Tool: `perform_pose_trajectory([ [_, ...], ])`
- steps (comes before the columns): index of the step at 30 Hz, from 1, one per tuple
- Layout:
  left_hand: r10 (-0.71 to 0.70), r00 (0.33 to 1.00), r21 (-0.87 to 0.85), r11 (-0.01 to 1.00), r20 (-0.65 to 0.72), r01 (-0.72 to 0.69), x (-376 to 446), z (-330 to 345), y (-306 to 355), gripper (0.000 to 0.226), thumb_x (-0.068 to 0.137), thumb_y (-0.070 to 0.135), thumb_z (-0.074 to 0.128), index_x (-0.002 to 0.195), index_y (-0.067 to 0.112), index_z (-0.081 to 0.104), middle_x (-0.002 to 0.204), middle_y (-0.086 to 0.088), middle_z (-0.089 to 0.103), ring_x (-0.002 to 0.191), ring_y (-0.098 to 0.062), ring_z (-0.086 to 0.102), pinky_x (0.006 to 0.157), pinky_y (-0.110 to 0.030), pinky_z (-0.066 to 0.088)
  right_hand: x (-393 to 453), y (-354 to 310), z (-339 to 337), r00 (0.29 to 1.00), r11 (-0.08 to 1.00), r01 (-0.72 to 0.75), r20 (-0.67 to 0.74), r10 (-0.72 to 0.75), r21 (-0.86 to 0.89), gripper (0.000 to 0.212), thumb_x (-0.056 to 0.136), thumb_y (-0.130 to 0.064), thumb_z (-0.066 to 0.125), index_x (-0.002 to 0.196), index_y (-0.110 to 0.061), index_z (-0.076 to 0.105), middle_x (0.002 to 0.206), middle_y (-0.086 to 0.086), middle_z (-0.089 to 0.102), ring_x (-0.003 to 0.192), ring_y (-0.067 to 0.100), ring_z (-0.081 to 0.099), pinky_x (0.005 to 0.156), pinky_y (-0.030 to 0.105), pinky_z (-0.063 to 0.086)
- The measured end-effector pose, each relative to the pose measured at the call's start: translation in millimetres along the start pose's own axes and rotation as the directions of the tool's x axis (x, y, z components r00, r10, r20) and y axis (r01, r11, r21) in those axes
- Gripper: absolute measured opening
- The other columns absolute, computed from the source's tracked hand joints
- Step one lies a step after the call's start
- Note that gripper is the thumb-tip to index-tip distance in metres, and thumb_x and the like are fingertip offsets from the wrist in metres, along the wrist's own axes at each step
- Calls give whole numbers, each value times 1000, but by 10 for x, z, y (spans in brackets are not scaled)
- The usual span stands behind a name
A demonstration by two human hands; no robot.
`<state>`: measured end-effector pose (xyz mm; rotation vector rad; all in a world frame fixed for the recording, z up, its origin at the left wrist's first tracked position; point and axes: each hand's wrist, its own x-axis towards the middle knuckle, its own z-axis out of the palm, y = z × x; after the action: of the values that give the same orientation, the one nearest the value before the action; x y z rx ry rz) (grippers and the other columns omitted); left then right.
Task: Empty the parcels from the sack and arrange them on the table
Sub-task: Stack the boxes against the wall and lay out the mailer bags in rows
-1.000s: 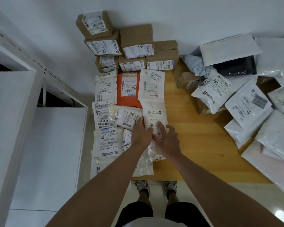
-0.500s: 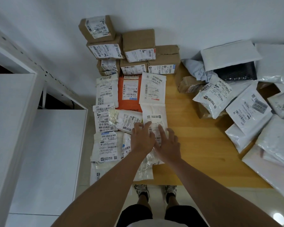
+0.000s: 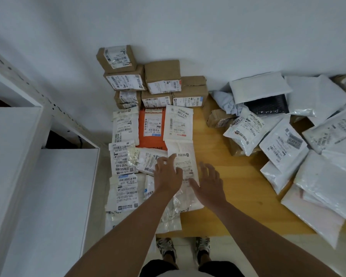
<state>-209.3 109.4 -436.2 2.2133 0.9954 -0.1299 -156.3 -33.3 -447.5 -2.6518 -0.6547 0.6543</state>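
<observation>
Both reached forward over a cream parcel (image 3: 183, 164), left hand (image 3: 167, 174) and right hand (image 3: 207, 184) spread flat, empty; label print unreadable.

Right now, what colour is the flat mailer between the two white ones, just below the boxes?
Orange mailer, with a white label; head view.
</observation>
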Motion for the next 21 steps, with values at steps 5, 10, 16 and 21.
perform_pose_trajectory([
  [5, 71, 997, 1, 997, 5, -71, 130, -79, 348, 52, 95, 26, 50, 145, 28, 37, 142, -5, 30, 127, -27, 40, 100, -41, 41, 114, 121, -520, 975, 999, -27, -222, 19, -34, 67, 89, -51, 45, 146, -16, 39, 144, 10, 44, 129, 32, 39, 100, 50, 37],
  [10, 124, 990, -36, 992, 69, -122, 226, 73, 1003, 56, 93, 25, 50, 147, 21, 32, 146, -7, 28, 129, -26, 36, 101, -41, 39, 319, 634, -1068, 914, 992, -124, -389, 118, 10, 64, 83, -49, 49, 139, -17, 47, 138, 10, 46, 130, 35, 39, 99, 56, 38],
  [16, 211, 977, 25, 977, 38, -212, 547, 427, 1830, 64, 93, 36, 52, 152, 29, 26, 158, -6, 24, 146, -27, 17, 118, -48, 21, 906, 1226, -1588, 927, 984, -177, -338, 163, -12, 66, 90, -45, 56, 145, -16, 34, 159, 13, 18, 148, 35, 7, 115, 59, 14],
  [21, 116, 992, 136, 983, 53, -123, 903, 617, 2371, 69, 96, 54, 44, 154, 36, 11, 164, -6, -5, 150, -29, -3, 119, -48, 11, 1559, 1625, -2204, 950, 986, -131, -297, 95, -105, 79, 88, -56, 53, 152, -25, 18, 163, 7, 3, 149, 36, -2, 115, 64, 13],
])
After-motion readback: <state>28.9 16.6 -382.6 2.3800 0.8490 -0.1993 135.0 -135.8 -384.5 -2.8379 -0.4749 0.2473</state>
